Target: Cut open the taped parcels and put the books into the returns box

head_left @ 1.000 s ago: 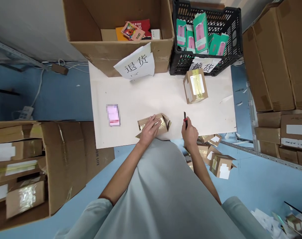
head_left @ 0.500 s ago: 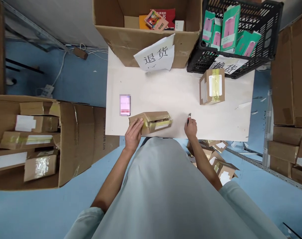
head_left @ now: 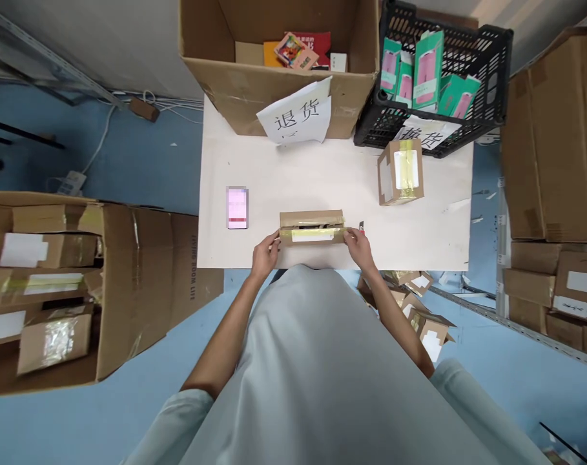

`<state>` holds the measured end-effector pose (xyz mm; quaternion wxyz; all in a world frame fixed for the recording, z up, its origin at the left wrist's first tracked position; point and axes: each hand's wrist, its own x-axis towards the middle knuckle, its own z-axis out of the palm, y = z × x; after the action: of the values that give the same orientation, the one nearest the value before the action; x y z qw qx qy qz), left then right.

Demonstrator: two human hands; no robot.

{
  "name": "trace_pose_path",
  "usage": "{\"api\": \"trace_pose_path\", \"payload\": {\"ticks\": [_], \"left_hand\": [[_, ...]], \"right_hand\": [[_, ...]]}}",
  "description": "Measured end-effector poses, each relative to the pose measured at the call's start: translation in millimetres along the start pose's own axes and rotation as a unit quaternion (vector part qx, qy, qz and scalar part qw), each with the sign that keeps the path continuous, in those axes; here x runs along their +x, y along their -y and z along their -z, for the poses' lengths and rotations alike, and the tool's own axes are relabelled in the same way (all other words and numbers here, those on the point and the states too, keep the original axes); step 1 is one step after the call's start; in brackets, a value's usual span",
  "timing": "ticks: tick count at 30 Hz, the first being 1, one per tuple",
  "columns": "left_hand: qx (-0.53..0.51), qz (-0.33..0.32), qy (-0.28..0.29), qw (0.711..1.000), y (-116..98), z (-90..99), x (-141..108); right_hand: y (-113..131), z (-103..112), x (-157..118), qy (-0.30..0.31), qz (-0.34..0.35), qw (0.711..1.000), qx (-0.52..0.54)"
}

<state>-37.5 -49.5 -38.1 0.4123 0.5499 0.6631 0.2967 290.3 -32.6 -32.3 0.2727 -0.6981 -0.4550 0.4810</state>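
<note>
A taped cardboard box [head_left: 311, 219] lies at the table's front edge, its long side towards me. A slit gapes along its top between the flaps, above a white label with yellow tape. My left hand [head_left: 265, 254] grips the box's left end between thumb and fingers. At the right end, my right hand [head_left: 360, 248] has its fingertips closed on the flap edge. The blade of a utility knife [head_left: 361, 226] pokes up from that same hand; its handle is hidden by the fingers. What lies inside the box cannot be made out.
A phone [head_left: 237, 208] lies left on the white table [head_left: 293, 174]. A sealed carton [head_left: 389, 177] stands right, before a black crate [head_left: 491, 97] of green-pink boxes. Behind is a large carton [head_left: 225, 90] with a paper sign. A parcel-filled carton [head_left: 150, 284] is left; opened boxes [head_left: 431, 329] lie below right.
The box has turned to lie straight across in front of me. My right hand, still with the knife, has come left onto its right end; my left hand has shifted to its left end.
</note>
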Motion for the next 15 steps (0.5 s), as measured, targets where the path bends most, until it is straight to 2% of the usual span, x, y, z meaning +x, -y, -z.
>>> {"api": "trace_pose_path", "payload": {"ticks": [3,7,10,13,15], "left_hand": [[-0.14,0.083,0.059,0.985,-15,-24.6,15],[-0.228,0.105,0.067,0.966,-38,-34.9,22],[-0.191,0.099,0.057,0.975,-41,-32.1,25],[-0.13,0.071,0.076,0.986,-32,-28.8,28],[-0.107,0.058,0.096,0.988,-23,-27.9,28]], "right_hand": [[-1,20,-8,-0.035,-0.002,0.999,0.022],[0,25,-20,-0.041,-0.02,0.996,0.079],[0,26,-23,-0.047,-0.017,0.996,0.073],[-1,31,-18,-0.026,0.055,0.998,-0.022],[0,36,-12,0.01,0.115,0.987,-0.113]]}}
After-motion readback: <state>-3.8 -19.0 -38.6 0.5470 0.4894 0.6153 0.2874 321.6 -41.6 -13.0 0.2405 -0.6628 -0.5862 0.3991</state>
